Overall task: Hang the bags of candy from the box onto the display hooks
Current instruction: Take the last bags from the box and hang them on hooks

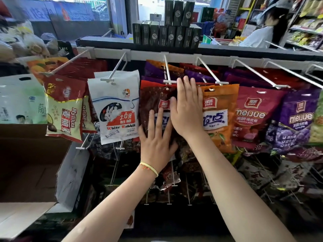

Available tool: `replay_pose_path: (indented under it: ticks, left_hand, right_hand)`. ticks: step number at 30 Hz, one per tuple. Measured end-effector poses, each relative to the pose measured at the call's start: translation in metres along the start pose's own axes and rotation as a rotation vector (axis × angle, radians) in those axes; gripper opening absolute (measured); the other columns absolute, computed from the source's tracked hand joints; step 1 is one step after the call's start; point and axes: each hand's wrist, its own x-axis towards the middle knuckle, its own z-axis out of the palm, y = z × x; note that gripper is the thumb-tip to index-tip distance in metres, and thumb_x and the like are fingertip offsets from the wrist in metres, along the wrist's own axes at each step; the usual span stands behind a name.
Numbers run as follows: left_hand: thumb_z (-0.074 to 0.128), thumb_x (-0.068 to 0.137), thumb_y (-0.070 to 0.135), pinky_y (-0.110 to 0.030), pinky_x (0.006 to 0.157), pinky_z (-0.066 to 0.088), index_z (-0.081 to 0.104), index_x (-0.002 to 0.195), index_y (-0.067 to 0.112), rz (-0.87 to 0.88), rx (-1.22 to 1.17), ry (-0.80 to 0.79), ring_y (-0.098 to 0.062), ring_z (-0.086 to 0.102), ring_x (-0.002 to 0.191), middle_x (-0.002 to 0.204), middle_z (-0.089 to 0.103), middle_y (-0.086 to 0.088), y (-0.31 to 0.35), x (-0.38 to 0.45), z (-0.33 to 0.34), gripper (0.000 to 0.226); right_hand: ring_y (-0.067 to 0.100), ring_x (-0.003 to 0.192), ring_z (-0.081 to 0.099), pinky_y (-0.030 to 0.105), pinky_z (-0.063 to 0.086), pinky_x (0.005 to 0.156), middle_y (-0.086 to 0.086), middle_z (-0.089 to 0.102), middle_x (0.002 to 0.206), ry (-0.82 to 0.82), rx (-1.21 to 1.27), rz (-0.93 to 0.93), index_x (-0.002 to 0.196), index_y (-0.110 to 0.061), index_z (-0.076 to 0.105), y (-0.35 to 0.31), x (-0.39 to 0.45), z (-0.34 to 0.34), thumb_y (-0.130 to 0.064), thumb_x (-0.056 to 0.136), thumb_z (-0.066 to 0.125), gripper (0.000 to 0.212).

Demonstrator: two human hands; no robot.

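Both hands lay flat with fingers straight, grasping nothing: the left hand and right hand pressed on the dark red candy bag hanging from its hook.

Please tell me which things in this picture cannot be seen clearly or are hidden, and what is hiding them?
- Dark red candy bag, head view: both hands, left hand and right hand, lie flat on it and cover most of its label.
- Cardboard box: cut by the left edge; no contents visible.
- Lower hooks' bags: dark, hidden behind the arms.
- Small print on the white rabbit bag: too small.
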Motion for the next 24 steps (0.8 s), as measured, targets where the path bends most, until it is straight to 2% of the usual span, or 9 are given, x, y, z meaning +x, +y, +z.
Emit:
replay_pose_path:
  ticks: [3, 6, 10, 12, 14, 17, 21, 24]
  left_hand:
    - [0.053, 0.094, 0.055, -0.065, 0.111, 0.027, 0.024, 0.158, 0.02, -0.01, -0.027, 0.005, -0.036, 0.012, 0.154, 0.167, 0.013, -0.015, 0.0, -0.001, -0.006, 0.078]
    - [0.046, 0.099, 0.053, -0.065, 0.118, 0.017, 0.029, 0.158, 0.018, 0.001, -0.021, 0.084, -0.033, 0.012, 0.154, 0.166, 0.017, -0.014, -0.005, 0.004, -0.019, 0.07]
    - [0.051, 0.097, 0.028, -0.061, 0.121, 0.014, 0.032, 0.155, 0.011, -0.008, -0.062, 0.229, -0.034, 0.018, 0.152, 0.164, 0.024, -0.015, -0.022, 0.041, -0.049, 0.063]
    - [0.047, 0.096, 0.021, -0.057, 0.123, 0.011, 0.033, 0.154, 0.009, -0.003, -0.053, 0.197, -0.033, 0.019, 0.153, 0.163, 0.027, -0.013, -0.036, 0.065, -0.063, 0.061]
    - [0.044, 0.096, 0.021, -0.054, 0.124, 0.007, 0.035, 0.153, 0.01, 0.033, -0.032, 0.105, -0.031, 0.021, 0.152, 0.161, 0.032, -0.013, -0.048, 0.083, -0.068, 0.058]
    - [0.045, 0.099, 0.023, -0.055, 0.124, 0.008, 0.038, 0.151, 0.011, 0.063, -0.017, 0.032, -0.03, 0.03, 0.149, 0.155, 0.041, -0.012, -0.059, 0.092, -0.066, 0.054]
    - [0.043, 0.102, 0.026, -0.055, 0.124, 0.008, 0.035, 0.153, 0.009, 0.095, 0.022, 0.063, -0.03, 0.03, 0.149, 0.155, 0.04, -0.012, -0.062, 0.088, -0.058, 0.054]
    - [0.041, 0.104, 0.027, -0.055, 0.124, 0.004, 0.031, 0.155, 0.009, 0.099, 0.037, 0.082, -0.029, 0.022, 0.152, 0.159, 0.035, -0.012, -0.062, 0.086, -0.054, 0.055]
  right_hand:
    - [0.027, 0.153, 0.018, 0.04, 0.003, 0.126, 0.013, 0.033, 0.161, 0.064, 0.073, -0.042, 0.152, -0.004, 0.037, -0.004, 0.006, -0.009, -0.021, 0.101, 0.037, 0.053]
    - [0.029, 0.143, 0.038, 0.042, 0.013, 0.126, 0.015, 0.052, 0.144, 0.178, 0.14, -0.084, 0.134, -0.003, 0.056, -0.007, 0.007, -0.019, -0.011, 0.097, 0.046, 0.04]
    - [0.029, 0.115, 0.058, 0.048, 0.031, 0.117, 0.01, 0.066, 0.113, 0.192, 0.097, -0.074, 0.108, -0.005, 0.069, 0.002, 0.018, -0.031, -0.004, 0.091, 0.05, 0.025]
    - [0.03, 0.105, 0.06, 0.047, 0.042, 0.106, 0.01, 0.067, 0.103, 0.141, 0.066, -0.091, 0.102, -0.005, 0.072, 0.004, 0.024, -0.036, -0.001, 0.089, 0.053, 0.023]
    - [0.033, 0.107, 0.058, 0.047, 0.043, 0.104, 0.012, 0.064, 0.106, 0.07, -0.009, -0.101, 0.106, -0.004, 0.072, 0.004, 0.028, -0.039, -0.002, 0.089, 0.059, 0.022]
    - [0.032, 0.115, 0.053, 0.045, 0.036, 0.11, 0.011, 0.059, 0.115, -0.029, -0.111, -0.089, 0.112, -0.007, 0.07, 0.007, 0.032, -0.042, -0.009, 0.091, 0.061, 0.022]
    - [0.031, 0.118, 0.049, 0.044, 0.032, 0.111, 0.011, 0.055, 0.121, -0.097, -0.174, -0.09, 0.118, -0.01, 0.063, 0.006, 0.038, -0.043, -0.011, 0.097, 0.056, 0.022]
    - [0.029, 0.114, 0.05, 0.04, 0.034, 0.106, 0.011, 0.056, 0.118, -0.1, -0.084, -0.128, 0.109, -0.007, 0.066, 0.003, 0.046, -0.044, -0.006, 0.095, 0.06, 0.015]
